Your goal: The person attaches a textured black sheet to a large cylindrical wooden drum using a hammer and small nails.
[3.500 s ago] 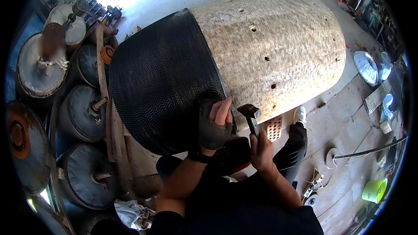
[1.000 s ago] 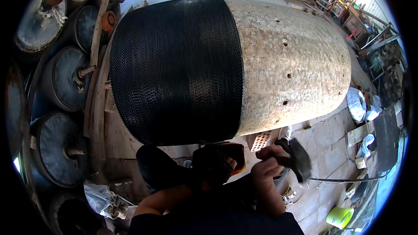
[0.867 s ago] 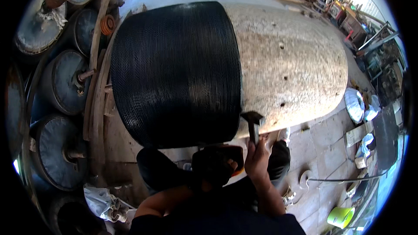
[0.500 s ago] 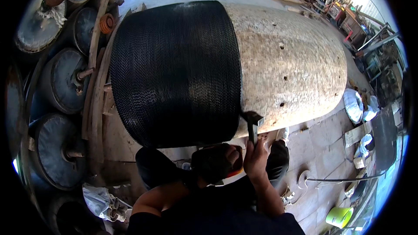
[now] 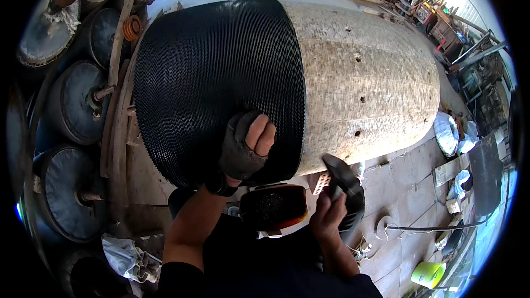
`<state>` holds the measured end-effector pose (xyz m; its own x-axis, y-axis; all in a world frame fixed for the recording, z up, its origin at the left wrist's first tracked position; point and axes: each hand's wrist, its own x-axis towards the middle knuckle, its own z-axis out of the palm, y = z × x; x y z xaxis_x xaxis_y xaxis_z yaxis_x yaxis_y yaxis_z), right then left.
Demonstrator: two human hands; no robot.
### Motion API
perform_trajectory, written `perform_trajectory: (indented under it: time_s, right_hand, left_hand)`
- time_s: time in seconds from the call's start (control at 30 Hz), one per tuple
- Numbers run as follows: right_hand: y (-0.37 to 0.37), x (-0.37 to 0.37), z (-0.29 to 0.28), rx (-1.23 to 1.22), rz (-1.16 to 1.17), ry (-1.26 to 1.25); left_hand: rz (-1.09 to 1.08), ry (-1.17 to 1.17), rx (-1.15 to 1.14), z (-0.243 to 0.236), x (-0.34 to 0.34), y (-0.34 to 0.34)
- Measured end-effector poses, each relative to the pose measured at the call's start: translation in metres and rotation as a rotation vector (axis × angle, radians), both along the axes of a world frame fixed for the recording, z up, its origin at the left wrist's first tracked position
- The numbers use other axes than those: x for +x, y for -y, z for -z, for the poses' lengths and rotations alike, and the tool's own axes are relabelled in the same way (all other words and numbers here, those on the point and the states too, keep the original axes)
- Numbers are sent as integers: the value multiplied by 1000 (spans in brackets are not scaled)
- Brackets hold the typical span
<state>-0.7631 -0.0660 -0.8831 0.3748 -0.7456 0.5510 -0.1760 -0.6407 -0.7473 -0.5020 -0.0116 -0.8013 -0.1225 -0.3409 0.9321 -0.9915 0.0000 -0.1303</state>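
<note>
A big drum lies across the middle, its right part a pale, wood-like surface (image 5: 381, 72) with several dark holes. Rows of black, finely toothed material (image 5: 210, 66) cover its left part. My left hand (image 5: 245, 146), in a dark fingerless glove, rests at the near face of the black rows; its fingers are curled closed, and what they hold, if anything, is hidden. My right hand (image 5: 328, 215) grips a hammer (image 5: 342, 174), its dark head just off the drum's near lower edge. Between my arms stands a dark tub (image 5: 274, 207) with an orange-red side and small dark bits inside.
Several dark round drums with shafts (image 5: 69, 193) line the left, beside long wooden planks (image 5: 117, 105). A perforated brick (image 5: 319, 183) sits under the drum. On the right are a white sack (image 5: 446, 132), a thin rod (image 5: 436, 227) and a yellow-green bucket (image 5: 429, 274).
My left hand has come up out of the tub onto the black rows. The hammer has swung down and right, away from the edge of the rows, with my right hand still round it.
</note>
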Motion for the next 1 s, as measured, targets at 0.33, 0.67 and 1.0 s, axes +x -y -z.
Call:
perform_trajectory:
  time_s: [0.33,0.67,1.0]
  right_hand:
    - [-1,13,-3,17,-4,33]
    - [6,11,6,-31,65,-36]
    - [23,12,9,-289,-70,92]
  left_hand:
    - [-24,13,23,-5,0,1]
    - [9,7,-3,-6,0,9]
    - [-86,36,38,-18,0,9]
